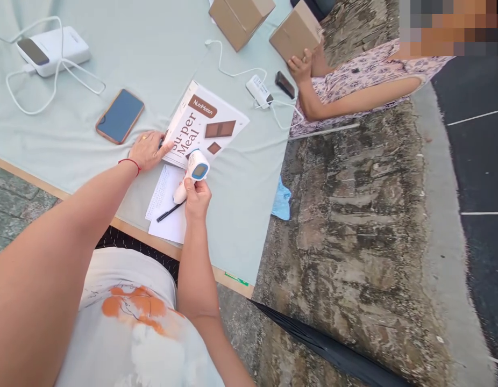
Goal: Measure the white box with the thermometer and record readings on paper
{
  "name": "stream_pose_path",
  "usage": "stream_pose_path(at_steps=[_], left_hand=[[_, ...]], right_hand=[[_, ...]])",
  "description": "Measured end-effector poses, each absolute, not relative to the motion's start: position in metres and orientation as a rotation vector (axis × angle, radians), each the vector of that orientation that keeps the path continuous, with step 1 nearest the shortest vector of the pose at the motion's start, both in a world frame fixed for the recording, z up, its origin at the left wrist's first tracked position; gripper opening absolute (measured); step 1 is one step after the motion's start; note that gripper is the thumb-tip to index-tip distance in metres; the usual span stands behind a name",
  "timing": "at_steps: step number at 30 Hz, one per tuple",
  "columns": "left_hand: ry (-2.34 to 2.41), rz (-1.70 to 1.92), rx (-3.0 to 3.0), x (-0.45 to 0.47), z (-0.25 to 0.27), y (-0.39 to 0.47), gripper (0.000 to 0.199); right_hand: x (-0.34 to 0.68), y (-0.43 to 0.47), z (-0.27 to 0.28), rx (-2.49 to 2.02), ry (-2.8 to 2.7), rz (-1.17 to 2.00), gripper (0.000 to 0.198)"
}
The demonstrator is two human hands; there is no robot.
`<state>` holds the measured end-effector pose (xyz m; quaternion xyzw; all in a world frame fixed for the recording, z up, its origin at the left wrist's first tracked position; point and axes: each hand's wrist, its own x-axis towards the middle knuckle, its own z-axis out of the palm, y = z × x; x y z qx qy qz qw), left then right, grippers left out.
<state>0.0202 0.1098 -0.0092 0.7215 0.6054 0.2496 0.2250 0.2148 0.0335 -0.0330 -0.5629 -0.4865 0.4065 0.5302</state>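
Note:
A white box [220,121] printed "NutriMotion Su-per Meal" stands tilted on the table. My left hand [147,150], with a red cord at the wrist, grips its lower left edge; the thumb lies on the front and the other fingers are partly hidden. My right hand [198,200] is closed around the handle of a white and blue infrared thermometer [197,164], held close to the box's lower edge. Under the thermometer lie sheets of paper with handwriting [162,196] and a black pen [168,213]. A smartphone [120,116] rests to the left of my left hand.
A white power bank [55,51] with a looped cable lies at the far left of the table [152,48]. Across it, another person's hand [301,67] holds a cardboard box [295,32] beside another carton [241,19]. A smaller white power bank [258,91] lies nearby.

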Motion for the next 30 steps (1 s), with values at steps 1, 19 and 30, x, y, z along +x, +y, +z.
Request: stream_pose_path(at_steps=[1, 19, 30], left_hand=[[1.67, 0.682, 1.992, 0.02, -0.01, 0.11, 0.071], [1.653, 0.684, 2.011, 0.02, -0.013, 0.111, 0.072], [1.639, 0.656, 2.034, 0.019, -0.008, 0.109, 0.074]], right_hand=[[0.215, 0.033, -0.033, -1.342, -1.162, 0.974, 0.054], [0.203, 0.021, -0.011, -1.371, -1.085, 0.978, 0.055], [0.251, 0.001, 0.002, -1.598, -1.196, 0.688, 0.059]])
